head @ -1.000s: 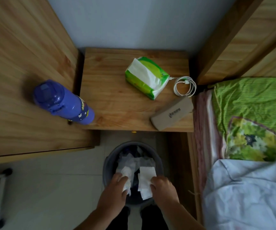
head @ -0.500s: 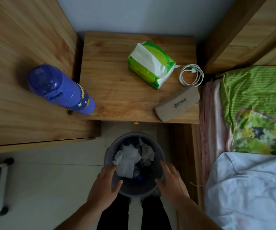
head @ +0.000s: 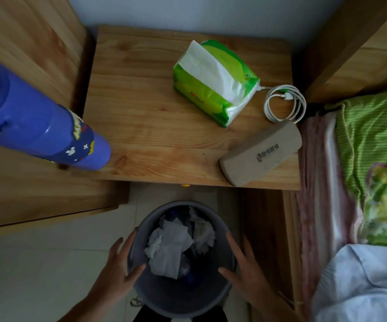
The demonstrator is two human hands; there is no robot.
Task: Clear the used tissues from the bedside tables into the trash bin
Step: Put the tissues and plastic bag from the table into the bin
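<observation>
Lying crumpled in the trash bin (head: 213,296), used tissues (head: 172,246) piled white against a dark interior, heaped toward the far side. Bin on the floor, just below the front edge of the bedside surface (head: 146,122).

Left hand (head: 118,267) spread at the bin's left rim, thumb hooked over the lip; grip wide open, nothing held. Right hand (head: 244,267) mirrored at the right rim, fingers splayed, likewise empty. Whether palms press the wall or hover just off it: cannot tell.

No loose tissue visible on this surface. Only a green tissue pack (head: 215,82), a coiled white cable (head: 285,103) just beside it, and a beige case (head: 261,154) near the front right corner. Blue bottle (head: 39,122) standing on the higher wooden ledge to the left, base close to that ledge's corner. Task mentions more than one table; any other not in view.

Risks, as judged:
- Lifting or dragging the bin by a one-sided pull likely to tip it; the top sheet sits high and loose, could slide out.
- Raising the bin straight up would meet the surface's overhanging front edge.
- An elbow swung left could clip the bottle.
- Clean sheet poking from the pack could be mistaken for waste.

Room: open tiled floor to the left of the bin; right side tight against the bed frame and bedding (head: 362,275). Clearest exit toward the body or leftward.
</observation>
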